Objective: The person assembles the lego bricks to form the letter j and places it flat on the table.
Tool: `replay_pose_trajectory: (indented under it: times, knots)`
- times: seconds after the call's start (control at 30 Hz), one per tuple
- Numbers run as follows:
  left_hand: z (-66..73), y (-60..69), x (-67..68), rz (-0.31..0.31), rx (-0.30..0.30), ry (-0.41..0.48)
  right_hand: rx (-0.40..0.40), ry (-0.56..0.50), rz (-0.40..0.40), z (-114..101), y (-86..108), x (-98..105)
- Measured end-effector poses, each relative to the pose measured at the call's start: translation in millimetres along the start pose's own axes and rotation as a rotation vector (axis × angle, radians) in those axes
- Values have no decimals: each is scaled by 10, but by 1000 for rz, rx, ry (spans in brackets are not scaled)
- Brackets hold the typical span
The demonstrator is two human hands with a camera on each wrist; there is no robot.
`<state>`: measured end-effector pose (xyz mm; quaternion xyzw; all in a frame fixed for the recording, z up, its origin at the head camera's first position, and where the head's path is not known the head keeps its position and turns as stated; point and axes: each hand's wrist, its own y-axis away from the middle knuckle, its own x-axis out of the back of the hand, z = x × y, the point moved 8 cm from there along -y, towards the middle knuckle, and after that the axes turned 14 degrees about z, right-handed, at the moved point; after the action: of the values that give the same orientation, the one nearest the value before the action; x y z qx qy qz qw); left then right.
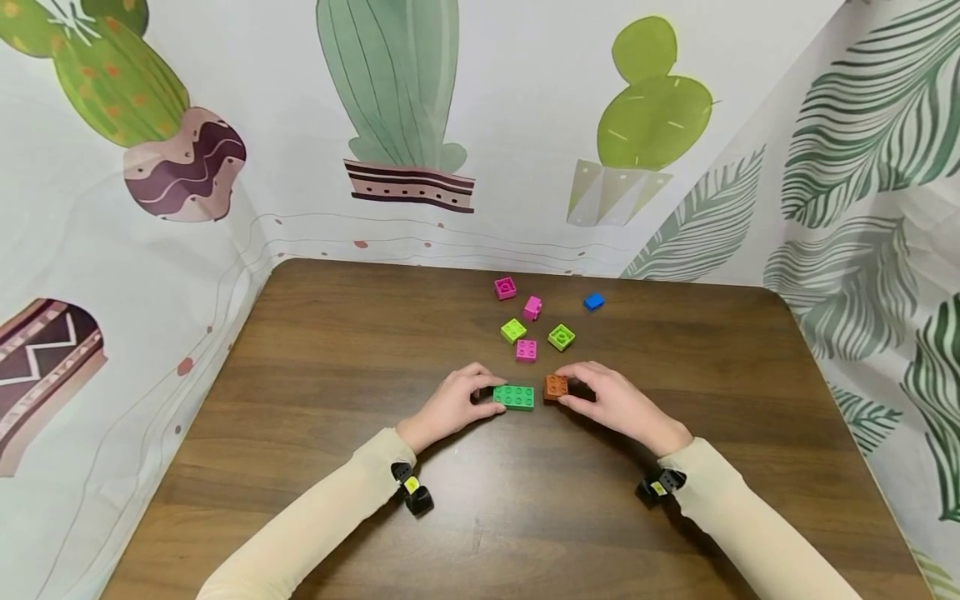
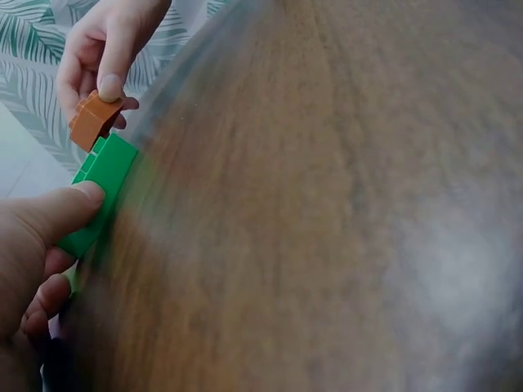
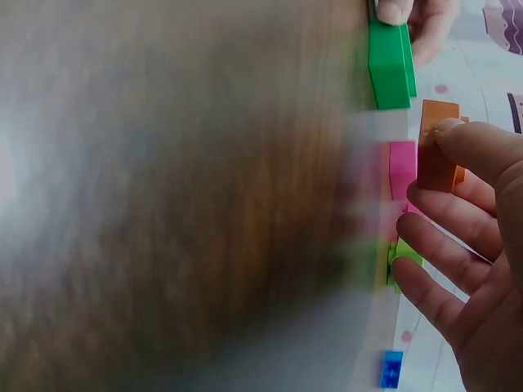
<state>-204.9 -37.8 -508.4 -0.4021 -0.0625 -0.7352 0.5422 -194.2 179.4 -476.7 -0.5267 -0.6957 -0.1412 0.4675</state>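
In the head view the left hand [image 1: 453, 402] pinches the left end of a green toy building brick [image 1: 514, 397], long and with two rows of studs. To its right, the right hand [image 1: 618, 400] pinches a square orange-brown brick [image 1: 556, 387] between thumb and fingers. A small gap separates the two bricks. The left wrist view shows the thumb pressed on the side of the green brick [image 2: 102, 196], with the orange brick [image 2: 96, 120] just beyond it. From the right wrist, the thumb lies on the orange brick [image 3: 439, 147], and the other fingers spread below.
Behind the hands lie a pink brick [image 1: 527, 350], a lime brick [image 1: 513, 331], an upturned lime brick [image 1: 561, 337], a pink brick on its side [image 1: 532, 307], an upturned magenta brick [image 1: 506, 288] and a small blue brick [image 1: 594, 302]. A patterned cloth borders the wooden table [image 1: 360, 333].
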Motion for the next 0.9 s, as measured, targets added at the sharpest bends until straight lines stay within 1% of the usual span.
replay_pose_trajectory:
  times: [0.2, 0.27, 0.43, 0.63, 0.77, 0.9]
  knots:
    - [-47, 11, 5, 8, 13, 32, 25, -21, 5, -108, -3, -80]
    - [-57, 14, 11, 6, 15, 40, 23, -33, 4, -138, -8, -110]
    - [-56, 21, 34, -12, -3, 32, 13, -63, -3, -211, -18, -177]
    - [-68, 42, 53, -21, -28, 35, 23, -78, 6, -275, -36, -242]
    - [-68, 64, 70, -26, -33, 48, 26, -84, 8, -305, -51, -270]
    - [-56, 72, 84, -15, -44, 63, 36, -96, 15, -330, -63, -278]
